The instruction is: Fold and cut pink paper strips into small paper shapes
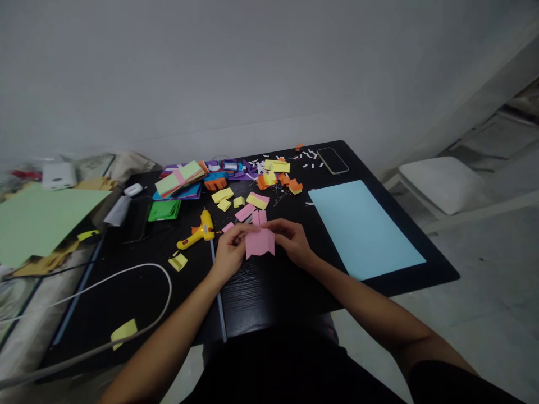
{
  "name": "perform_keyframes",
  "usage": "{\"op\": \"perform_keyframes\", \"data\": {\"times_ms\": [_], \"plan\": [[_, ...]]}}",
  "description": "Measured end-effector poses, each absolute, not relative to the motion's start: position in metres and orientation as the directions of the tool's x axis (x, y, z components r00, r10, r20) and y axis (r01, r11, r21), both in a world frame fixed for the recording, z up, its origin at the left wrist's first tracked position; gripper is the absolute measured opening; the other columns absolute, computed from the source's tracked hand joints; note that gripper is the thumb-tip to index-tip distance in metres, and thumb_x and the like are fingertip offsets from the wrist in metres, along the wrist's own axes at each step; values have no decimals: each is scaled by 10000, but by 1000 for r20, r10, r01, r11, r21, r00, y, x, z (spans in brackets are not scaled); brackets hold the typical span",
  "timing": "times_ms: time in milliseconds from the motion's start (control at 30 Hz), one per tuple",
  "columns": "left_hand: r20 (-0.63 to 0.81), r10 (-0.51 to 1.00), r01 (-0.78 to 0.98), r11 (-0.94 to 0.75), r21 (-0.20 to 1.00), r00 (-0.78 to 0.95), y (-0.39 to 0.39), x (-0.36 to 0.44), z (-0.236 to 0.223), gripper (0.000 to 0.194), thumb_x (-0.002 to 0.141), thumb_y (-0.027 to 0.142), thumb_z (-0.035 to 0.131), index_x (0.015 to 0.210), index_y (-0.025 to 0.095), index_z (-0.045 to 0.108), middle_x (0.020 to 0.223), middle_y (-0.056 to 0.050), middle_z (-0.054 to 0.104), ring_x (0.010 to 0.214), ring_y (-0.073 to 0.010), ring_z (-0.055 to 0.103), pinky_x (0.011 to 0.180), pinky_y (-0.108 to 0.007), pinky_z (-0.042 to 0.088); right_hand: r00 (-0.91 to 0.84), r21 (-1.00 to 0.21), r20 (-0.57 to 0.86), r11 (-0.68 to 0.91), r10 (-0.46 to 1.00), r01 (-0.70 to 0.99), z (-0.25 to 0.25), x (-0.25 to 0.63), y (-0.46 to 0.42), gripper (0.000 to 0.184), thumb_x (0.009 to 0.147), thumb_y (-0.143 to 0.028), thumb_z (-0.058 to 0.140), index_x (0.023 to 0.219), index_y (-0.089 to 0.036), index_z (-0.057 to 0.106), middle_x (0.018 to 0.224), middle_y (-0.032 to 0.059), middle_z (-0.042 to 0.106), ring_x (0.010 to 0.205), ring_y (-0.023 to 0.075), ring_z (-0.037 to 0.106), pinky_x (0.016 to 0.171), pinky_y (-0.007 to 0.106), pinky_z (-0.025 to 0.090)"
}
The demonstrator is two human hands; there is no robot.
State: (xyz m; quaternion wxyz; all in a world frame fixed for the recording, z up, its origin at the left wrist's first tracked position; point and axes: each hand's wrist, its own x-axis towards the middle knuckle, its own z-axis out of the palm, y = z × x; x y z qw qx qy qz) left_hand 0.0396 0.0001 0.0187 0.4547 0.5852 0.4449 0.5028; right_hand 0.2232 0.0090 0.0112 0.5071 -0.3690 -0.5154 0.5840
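Note:
A folded piece of pink paper (260, 242) is held up between both hands over the near part of the black table. My left hand (231, 250) pinches its left edge, with the thumb and fingers closed. On the other side my right hand (291, 242) grips the upper right edge. Creases run down the paper, and its bottom edge is notched. Just beyond the fingers lie pink strips (245, 212) and a yellow-and-pink piece (258, 201). Left of my left hand is a yellow glue gun (202, 231), beside a long glue stick or thin rod (219, 303).
A light blue sheet (366, 230) covers the table's right side, with a phone (332, 160) behind it. Coloured paper stacks (181, 178), a green bundle (164, 210) and scraps (280, 180) lie at the back. A white cable (168, 280) loops across the left. A white stool (440, 182) stands right.

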Motion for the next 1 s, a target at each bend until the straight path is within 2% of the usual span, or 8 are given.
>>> {"op": "perform_keyframes", "data": {"times_ms": [167,233,333,467,600,733,833,1000], "plan": [[254,951,163,-282,945,174,-1,35,19,145,886,304,644,908,199,741,932,-73,741,806,-183,684,677,-275,529,-221,-979,91,47,971,-199,10,229,11,246,827,-359,618,921,-222,800,896,41,771,871,229,693,845,378,546],[323,918,213,-371,904,228,1,32,18,161,911,235,590,941,213,747,985,-78,736,880,-189,684,748,-297,535,-188,-986,76,47,979,-157,9,227,11,226,819,-411,681,883,-224,789,863,36,764,840,224,688,835,379,551],[388,872,284,-469,836,298,4,26,18,238,903,147,545,1004,231,744,1022,-75,726,934,-195,678,817,-330,537,-158,-988,71,47,985,-148,9,222,11,230,731,-412,813,864,-232,758,882,29,761,854,220,698,860,382,561],[368,875,262,-452,852,313,5,21,18,253,840,87,529,961,210,714,1083,-84,705,992,-209,675,830,-338,550,-111,-985,73,53,991,-166,8,219,11,268,718,-412,840,855,-222,709,882,38,747,861,215,705,880,385,570],[295,932,169,-332,928,212,3,25,14,134,887,194,590,1013,194,636,1000,-64,711,818,-159,674,717,-273,546,-66,-987,80,70,995,-146,4,218,13,361,685,-439,865,878,-222,651,869,32,734,854,210,711,828,361,587],[248,958,284,-280,917,142,2,33,9,227,900,343,671,1063,185,672,854,-23,716,708,-131,644,659,-233,519,-69,-986,93,82,993,-143,-1,217,13,409,674,-429,876,920,-221,624,843,18,736,836,201,725,783,332,595],[270,957,336,-291,896,108,2,34,7,220,901,383,676,966,176,716,757,-4,701,642,-120,606,606,-219,484,-104,-984,91,74,990,-160,-4,216,13,387,695,-412,865,950,-222,645,874,21,751,853,199,733,804,334,600],[266,961,308,-277,910,78,2,34,7,219,886,385,696,910,169,729,733,0,692,615,-110,581,578,-209,455,-184,-986,111,86,977,-140,-5,216,15,281,755,-428,818,897,-206,723,894,36,770,838,197,724,816,339,594]]}}
